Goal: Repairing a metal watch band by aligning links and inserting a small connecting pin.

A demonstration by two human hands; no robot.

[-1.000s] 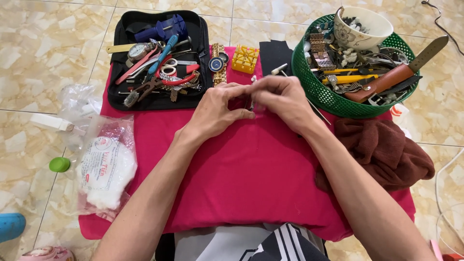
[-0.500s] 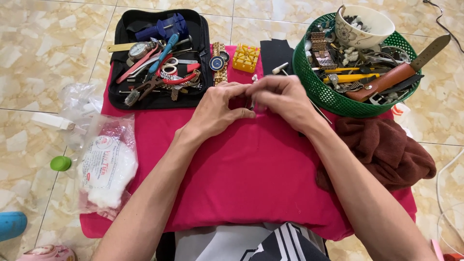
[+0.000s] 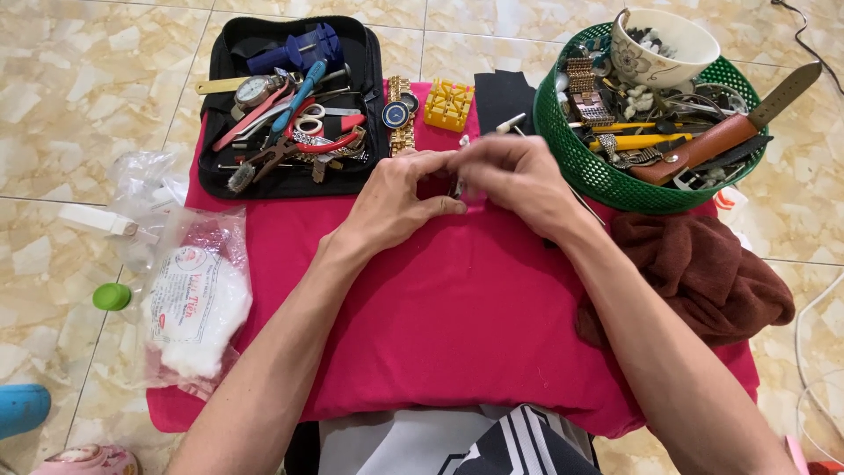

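- Pink cloth [image 3: 457,325] covers the work surface on the tiled floor [image 3: 79,97], and both hands meet over its far edge, near twelve o'clock.
- Left hand [image 3: 396,200] has thumb and fingertips pinched together on a small dark piece [image 3: 456,186], too tiny and too covered to identify.
- Right hand [image 3: 519,180] curls in from three o'clock, fingers closed on the same small piece, blurred with motion; the two hands touch at the fingertips.
- At eleven o'clock sits a black tool tray [image 3: 220,167] crammed with pliers, scissors and a blue tool.
- Just beside the tray's right edge lies a gold wristwatch [image 3: 398,116] with a dark dial, and next to it a yellow plastic block [image 3: 448,104].
- Up at one o'clock, a green basket [image 3: 580,163] holds watch bands, tools and a white cup [image 3: 659,48].
- Brown towel [image 3: 703,273] lies bunched at three o'clock, under the right forearm.
- Over at nine o'clock, a clear bag of white cotton [image 3: 195,299] rests on the cloth's edge, with a green cap [image 3: 112,296] on the floor near it.
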